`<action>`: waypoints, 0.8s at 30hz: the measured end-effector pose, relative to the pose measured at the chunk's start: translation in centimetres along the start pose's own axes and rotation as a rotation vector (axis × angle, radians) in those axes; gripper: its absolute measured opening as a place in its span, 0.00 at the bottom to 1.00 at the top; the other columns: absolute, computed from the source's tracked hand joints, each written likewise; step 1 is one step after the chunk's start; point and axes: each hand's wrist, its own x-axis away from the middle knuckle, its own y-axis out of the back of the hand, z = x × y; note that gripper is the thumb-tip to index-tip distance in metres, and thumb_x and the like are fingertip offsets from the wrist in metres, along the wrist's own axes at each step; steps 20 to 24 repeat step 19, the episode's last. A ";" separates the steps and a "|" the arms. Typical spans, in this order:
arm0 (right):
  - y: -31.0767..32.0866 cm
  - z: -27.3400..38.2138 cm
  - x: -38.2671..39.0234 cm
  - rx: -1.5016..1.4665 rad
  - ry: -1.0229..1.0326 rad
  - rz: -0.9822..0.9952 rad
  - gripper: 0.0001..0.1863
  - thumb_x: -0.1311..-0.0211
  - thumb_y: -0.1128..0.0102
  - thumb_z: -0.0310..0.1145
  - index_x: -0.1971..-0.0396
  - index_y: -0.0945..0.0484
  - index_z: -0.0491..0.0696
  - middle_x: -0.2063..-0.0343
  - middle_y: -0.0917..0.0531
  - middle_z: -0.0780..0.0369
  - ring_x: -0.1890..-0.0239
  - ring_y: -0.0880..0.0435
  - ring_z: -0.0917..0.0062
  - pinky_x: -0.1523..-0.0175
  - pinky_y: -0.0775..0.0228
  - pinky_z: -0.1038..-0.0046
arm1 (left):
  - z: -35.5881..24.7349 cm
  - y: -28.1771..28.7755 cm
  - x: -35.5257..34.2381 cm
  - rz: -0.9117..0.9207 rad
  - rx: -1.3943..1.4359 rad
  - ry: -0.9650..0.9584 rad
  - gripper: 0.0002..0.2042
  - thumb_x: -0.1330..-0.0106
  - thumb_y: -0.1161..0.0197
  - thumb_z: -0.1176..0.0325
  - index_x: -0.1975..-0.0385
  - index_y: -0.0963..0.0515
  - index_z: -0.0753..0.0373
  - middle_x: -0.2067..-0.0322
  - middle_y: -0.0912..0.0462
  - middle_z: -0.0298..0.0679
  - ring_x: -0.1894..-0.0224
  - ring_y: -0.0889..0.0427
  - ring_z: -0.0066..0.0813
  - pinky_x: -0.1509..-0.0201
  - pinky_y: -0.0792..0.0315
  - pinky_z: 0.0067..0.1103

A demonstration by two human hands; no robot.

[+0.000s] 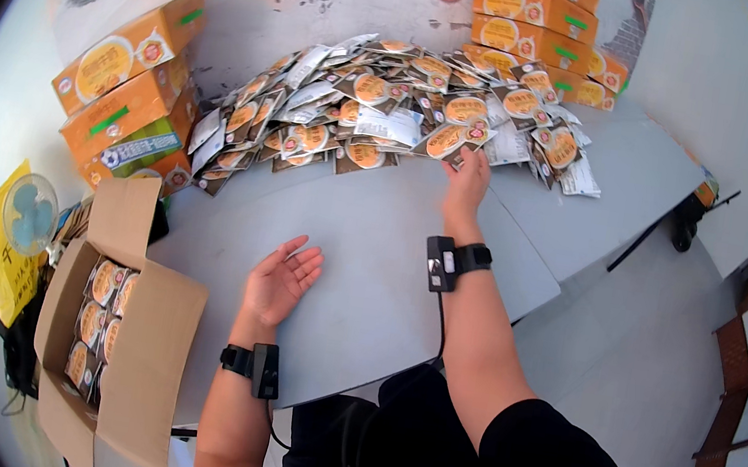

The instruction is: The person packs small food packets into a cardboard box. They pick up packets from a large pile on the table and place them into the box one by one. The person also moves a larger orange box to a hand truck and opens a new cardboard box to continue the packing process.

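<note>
My right hand (466, 185) reaches to the front of a heaped pile of flat sachets (371, 88) and pinches the edge of one sachet (451, 141), brown with an orange and white oval. That sachet still lies against the others. Some sachets show their white backs. My left hand (283, 280) is held over the near part of the table, palm turned up and fingers apart, with nothing in it. To its left stands an open cardboard box (148, 354) with similar sachets (93, 322) in rows inside.
The grey table (364, 232) meets a wall behind the pile. Orange printed boxes (129, 91) lean in a stack at left; more orange boxes (535, 11) are stacked at back right. A yellow bag (1, 236) and a clear round container (31, 214) sit behind the cardboard box.
</note>
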 end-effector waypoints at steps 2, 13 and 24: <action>-0.3 0.9 0.6 -0.166 -0.224 0.241 0.11 0.44 0.50 0.33 0.64 0.30 0.42 0.66 0.23 0.61 0.66 0.22 0.73 0.60 0.26 0.71 | 0.2 0.1 -0.2 0.003 0.013 0.007 0.23 0.33 0.53 0.57 0.47 0.37 0.69 0.53 0.27 0.51 0.50 0.27 0.40 0.45 0.32 0.31; -3.0 -2.3 9.6 -0.031 -0.905 1.017 0.14 0.41 0.52 0.33 0.60 0.27 0.39 0.63 0.21 0.59 0.62 0.20 0.74 0.56 0.25 0.69 | -1.7 -0.9 0.5 0.024 0.083 -0.110 0.26 0.32 0.61 0.47 0.43 0.39 0.61 0.48 0.29 0.44 0.46 0.28 0.42 0.51 0.27 0.37; -3.0 -1.8 9.4 0.167 -0.855 1.044 0.19 0.38 0.49 0.44 0.60 0.25 0.42 0.65 0.19 0.61 0.63 0.19 0.78 0.56 0.27 0.74 | -1.0 -0.2 0.1 -0.093 -0.055 -0.015 0.24 0.31 0.62 0.49 0.43 0.40 0.58 0.48 0.29 0.41 0.48 0.27 0.39 0.54 0.25 0.35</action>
